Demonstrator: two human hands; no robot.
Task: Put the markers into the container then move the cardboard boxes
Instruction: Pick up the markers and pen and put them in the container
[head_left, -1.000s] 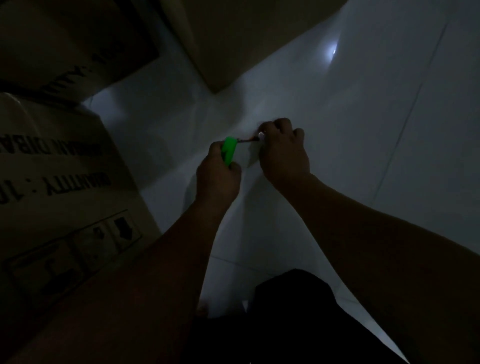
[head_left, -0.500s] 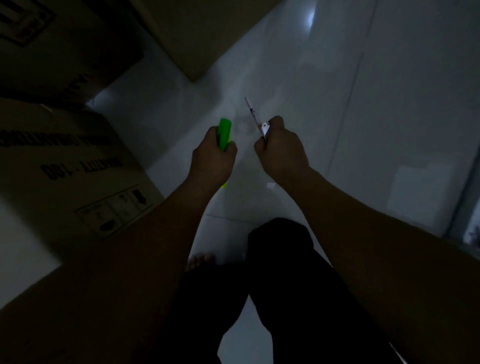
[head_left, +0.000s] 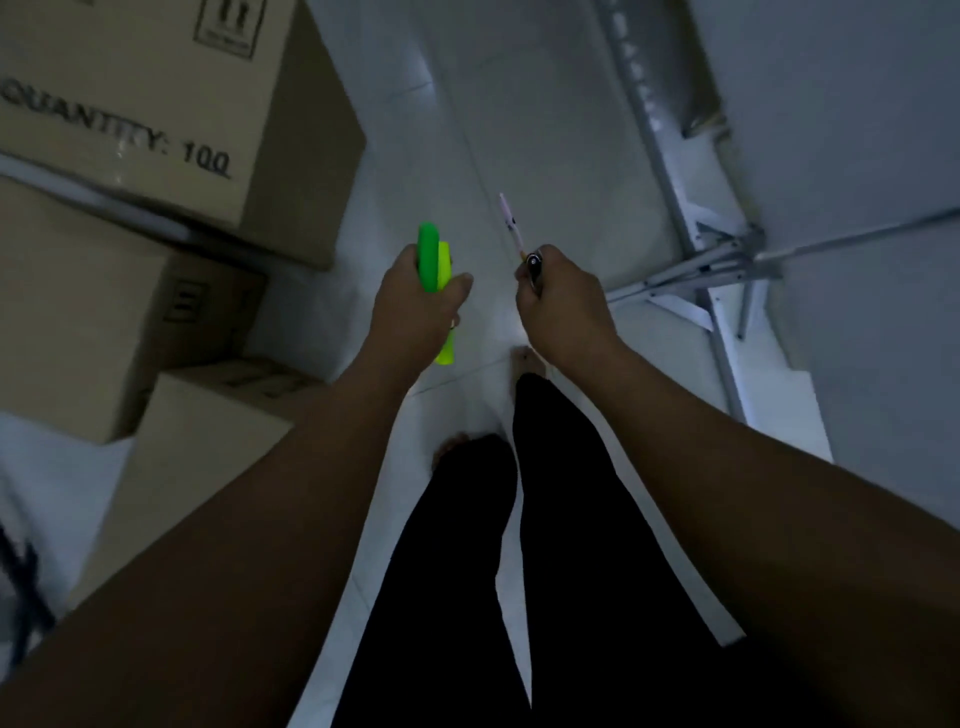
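My left hand grips a green marker and a yellow marker together, both sticking up out of the fist; the yellow one also shows below the hand. My right hand holds a thin pinkish pen pointing up, with a dark-capped marker beside it. Both hands are raised above the white floor. Cardboard boxes are stacked at the left: a large one printed "QUANTITY: 100", a second below it, a smaller one nearest me. No container is in view.
White tiled floor runs ahead between the boxes and a white table with grey metal legs at the right. My dark-trousered legs and bare feet are below the hands.
I have risen from crouching over the floor to standing. The hands lifted off the floor with the markers and moved apart. The view now takes in the stacked boxes and the table frame.
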